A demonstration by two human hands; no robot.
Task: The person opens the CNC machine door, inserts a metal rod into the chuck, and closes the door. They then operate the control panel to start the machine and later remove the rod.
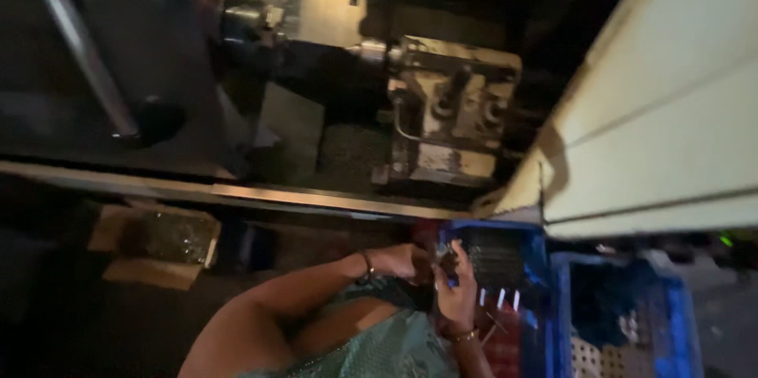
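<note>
The left hand and the right hand are brought together low in the frame, just in front of a blue plastic crate. A small dark part is pinched between them at the crate's near edge. The fingers of the right hand are curled around it, and the left hand is closed against it from the other side; the part itself is too dark and blurred for its shape to be told. A thin bracelet is worn on the left wrist and another band on the right wrist. Both forearms are seen rising from a green patterned garment at the bottom edge.

Inside the blue crate a dark mass of small pieces is seen, with a few pale slots showing in its wall. A second blue crate with a perforated floor is set just beside it to the right. To the left, well apart from the hands, a cardboard box filled with small glinting pieces is placed on the dark floor.

Above the hands a metal rail is run across the frame. Behind it a grimy metal machine block is mounted, and a slanted steel rod is seen at the upper left. A cream panel fills the right side.
</note>
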